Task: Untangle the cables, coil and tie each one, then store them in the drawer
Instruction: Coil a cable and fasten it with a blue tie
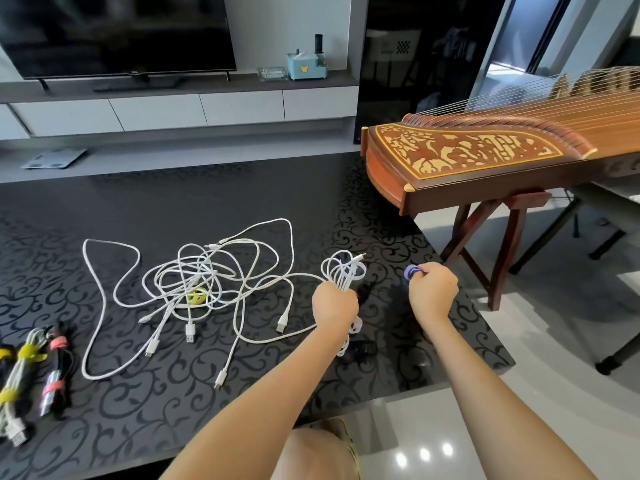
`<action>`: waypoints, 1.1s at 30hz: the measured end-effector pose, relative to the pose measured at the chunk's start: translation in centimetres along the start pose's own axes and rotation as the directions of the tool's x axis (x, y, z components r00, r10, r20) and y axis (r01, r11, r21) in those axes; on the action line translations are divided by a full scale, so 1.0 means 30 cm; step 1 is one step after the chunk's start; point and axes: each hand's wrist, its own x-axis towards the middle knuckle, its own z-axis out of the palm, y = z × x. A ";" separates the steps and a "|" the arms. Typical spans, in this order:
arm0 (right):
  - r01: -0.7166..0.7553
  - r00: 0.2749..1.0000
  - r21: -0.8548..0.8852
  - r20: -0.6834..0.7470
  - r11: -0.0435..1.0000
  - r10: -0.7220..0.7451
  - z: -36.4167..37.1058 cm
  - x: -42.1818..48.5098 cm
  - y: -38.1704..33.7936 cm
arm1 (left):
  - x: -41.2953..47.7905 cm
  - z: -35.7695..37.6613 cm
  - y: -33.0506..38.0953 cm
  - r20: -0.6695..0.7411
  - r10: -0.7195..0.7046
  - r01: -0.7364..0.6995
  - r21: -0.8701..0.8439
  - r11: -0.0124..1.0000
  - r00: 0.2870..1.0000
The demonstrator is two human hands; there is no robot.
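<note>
Over the black table (207, 403), left hand (334, 306) grips coiled cable (343, 270), right hand (433, 289) pinches blue tie (412, 271).

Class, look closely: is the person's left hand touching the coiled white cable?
Touching. The head view shows the left hand closed in a fist around the coiled white cable, with loops sticking out above the fingers.

The table (242, 188) has a glossy black top with a matt scrollwork pattern. The tangled white cables (194, 275) look matt, some with a braided sheath, and their plugs (189, 332) are smooth white plastic with metal tips. The guzheng (485, 161) is polished reddish-brown wood with pale inlay. The floor (485, 427) is glossy tile, reflecting ceiling lights. The tied bundles (52, 368) carry soft, cloth-like straps.
</note>
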 end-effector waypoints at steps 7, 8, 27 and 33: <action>-0.336 0.926 0.525 0.335 0.782 0.173 -0.056 -0.031 -0.052 | -0.004 -0.041 0.064 0.136 -0.045 0.084 -0.298 0.951 0.990; -0.374 0.908 0.555 0.382 0.743 0.172 -0.069 -0.045 -0.064 | -0.015 -0.055 0.079 0.179 -0.025 0.088 -0.353 0.932 0.983; -0.649 0.707 0.668 0.706 0.364 -0.034 -0.268 -0.513 -0.346 | -0.374 -0.451 0.129 0.288 0.288 -0.177 -0.358 0.917 0.913; -0.419 0.869 0.764 0.494 0.490 -0.027 -0.371 -0.526 -0.323 | -0.445 -0.681 0.066 0.369 0.257 -0.085 -0.422 0.903 0.893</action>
